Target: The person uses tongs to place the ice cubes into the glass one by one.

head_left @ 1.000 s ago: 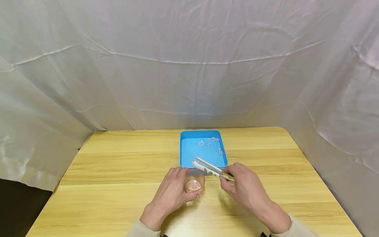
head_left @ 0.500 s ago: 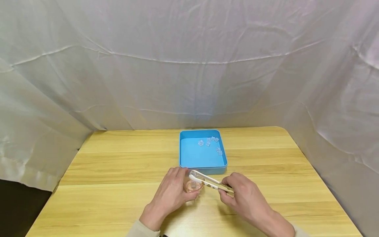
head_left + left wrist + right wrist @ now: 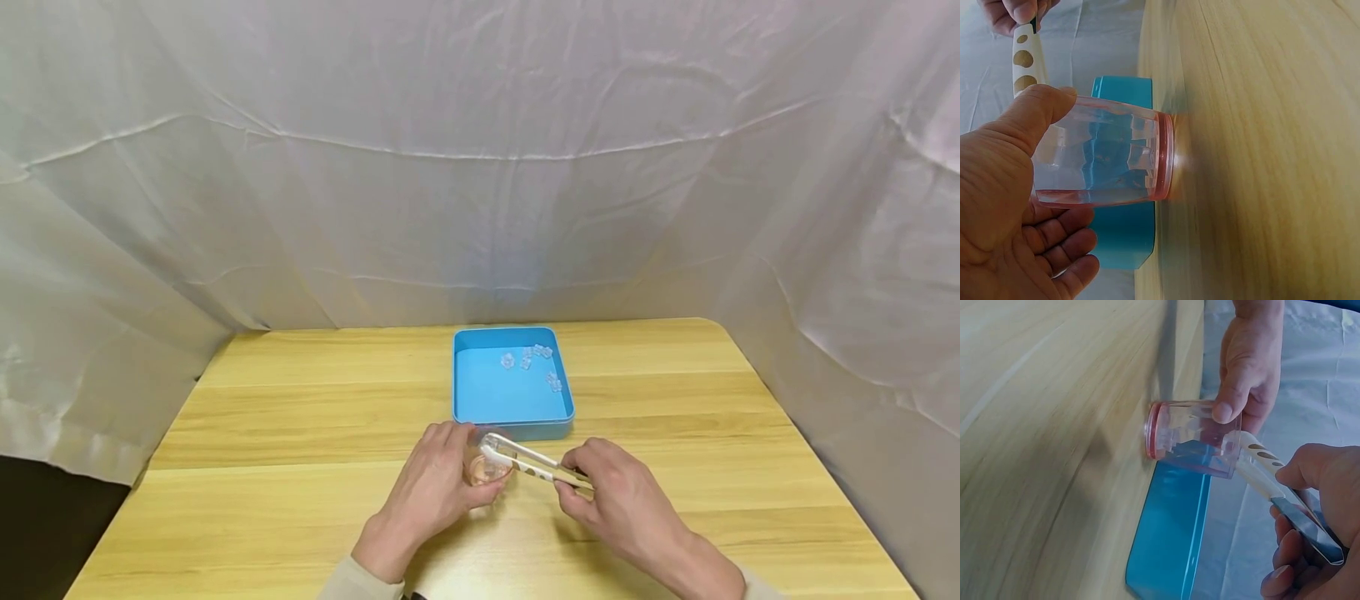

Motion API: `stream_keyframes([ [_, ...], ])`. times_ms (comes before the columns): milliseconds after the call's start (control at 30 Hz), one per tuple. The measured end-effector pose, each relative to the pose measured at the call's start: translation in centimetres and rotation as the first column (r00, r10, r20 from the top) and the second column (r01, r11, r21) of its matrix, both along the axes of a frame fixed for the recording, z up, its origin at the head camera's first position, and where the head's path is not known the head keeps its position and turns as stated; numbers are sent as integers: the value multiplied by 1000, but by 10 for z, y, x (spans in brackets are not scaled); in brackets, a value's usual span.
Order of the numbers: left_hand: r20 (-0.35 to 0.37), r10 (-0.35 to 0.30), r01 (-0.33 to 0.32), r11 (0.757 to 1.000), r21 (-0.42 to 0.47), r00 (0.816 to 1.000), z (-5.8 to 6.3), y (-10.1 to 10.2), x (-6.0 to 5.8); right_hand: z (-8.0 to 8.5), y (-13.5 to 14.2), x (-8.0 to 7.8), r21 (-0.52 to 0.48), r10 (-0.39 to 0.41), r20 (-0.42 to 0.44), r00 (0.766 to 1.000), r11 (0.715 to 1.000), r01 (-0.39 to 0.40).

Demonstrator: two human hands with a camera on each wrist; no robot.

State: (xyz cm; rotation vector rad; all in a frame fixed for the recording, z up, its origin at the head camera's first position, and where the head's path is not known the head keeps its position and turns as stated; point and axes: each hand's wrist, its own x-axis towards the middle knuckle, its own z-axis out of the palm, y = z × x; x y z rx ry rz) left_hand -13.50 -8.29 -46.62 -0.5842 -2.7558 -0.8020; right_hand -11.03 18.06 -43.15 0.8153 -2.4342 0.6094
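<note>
My left hand [image 3: 427, 500] holds a clear pinkish cup [image 3: 1107, 156] upright on the wooden table, thumb on one side and fingers around the other. Several small clear pieces [image 3: 1141, 156] lie at its bottom. White tongs with brown spots [image 3: 534, 472] are in my right hand [image 3: 622, 504], pinched between thumb and fingers at their metal handle end. Their tips reach into the cup's mouth, where a clear piece shows near them; I cannot tell if they still grip it.
Right behind the cup stands a square blue tray [image 3: 480, 396]. More clear flower-shaped pieces [image 3: 507, 361] lie in it, towards its back and right side. A pale grey curtain [image 3: 480, 233] hangs behind the table [image 3: 300, 433].
The tongs have come down and slightly left, from above the cup's rim into its mouth, and my right hand moved down with them. My left hand has kept its hold on the cup.
</note>
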Motion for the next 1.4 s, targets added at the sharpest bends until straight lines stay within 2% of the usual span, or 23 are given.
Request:
stream_keyframes([
  [1033, 13, 5, -5, 1000, -1, 1000, -1, 0, 1, -3, 0, -1, -8, 3, -3, 1000, 1000, -3],
  [1400, -12, 4, -4, 1000, 1, 1000, -2, 0, 0, -3, -2, -1, -1, -15, 8, 1000, 1000, 15],
])
